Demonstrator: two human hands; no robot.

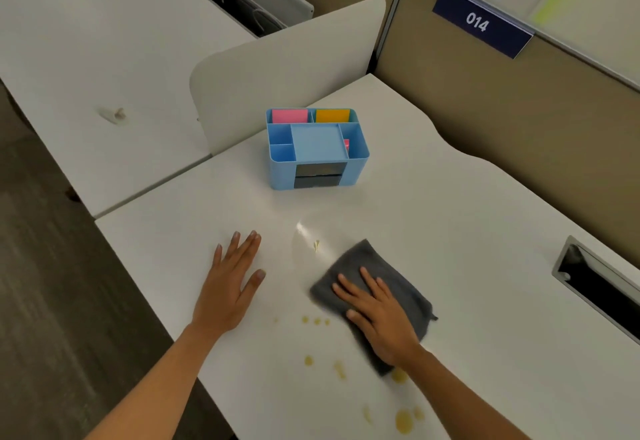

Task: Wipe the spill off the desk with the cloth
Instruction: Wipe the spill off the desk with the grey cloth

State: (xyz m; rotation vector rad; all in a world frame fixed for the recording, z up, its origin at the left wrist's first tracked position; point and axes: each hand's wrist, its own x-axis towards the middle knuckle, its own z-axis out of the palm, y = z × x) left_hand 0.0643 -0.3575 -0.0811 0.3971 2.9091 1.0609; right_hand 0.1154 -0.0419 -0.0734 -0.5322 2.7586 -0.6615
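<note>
On the white desk [450, 197] yellow drops of the spill [403, 420] lie nearest, then the right hand [377, 318] presses flat, fingers spread, on the grey cloth [367, 259], the left hand [230, 277] lies open and empty beside, and the blue organizer [317, 162] stands behind.

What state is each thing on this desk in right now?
cloth: folded, flat on the desk, under the right hand.
right hand: open, palm pressing the cloth.
left hand: open, fingers spread, flat on the desk.
spill: yellowish drops, not yet wiped.
desk: wet in spots.
organizer: upright, coloured pads in its back compartments.
</note>
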